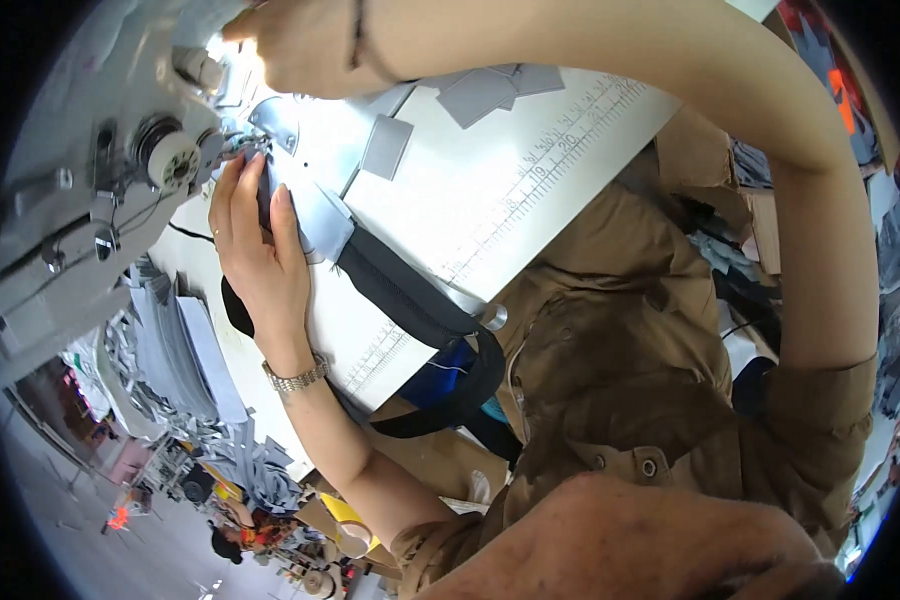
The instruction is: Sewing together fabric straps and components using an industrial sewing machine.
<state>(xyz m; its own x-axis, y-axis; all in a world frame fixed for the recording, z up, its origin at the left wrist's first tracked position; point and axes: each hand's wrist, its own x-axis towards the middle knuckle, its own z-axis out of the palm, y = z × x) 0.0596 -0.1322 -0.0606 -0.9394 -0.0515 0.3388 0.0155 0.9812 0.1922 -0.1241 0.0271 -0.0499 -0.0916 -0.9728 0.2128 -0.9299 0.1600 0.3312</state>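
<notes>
My left hand (255, 225), wearing a metal-band watch, lies with fingers stretched out over a dark grey strip of cloth (264, 190) by the needle area of a sewing machine (100, 170). The strip shows between the index finger and the thumb. Joined to this work are a light grey fabric panel (322, 228) and a black padded strap (405, 285), which hangs over the table's near edge in a loop. My right hand (295, 50) reaches across the top to the machine's lit head. Glare hides most of its fingertips and whatever they touch.
Loose grey fabric patches (387, 147) lie on the white table (460, 215), whose edge carries a printed ruler scale. A stack of grey cut pieces (175, 340) sits beyond my left arm. Cardboard boxes (705, 160) stand at right. Another person (245, 535) works at lower left.
</notes>
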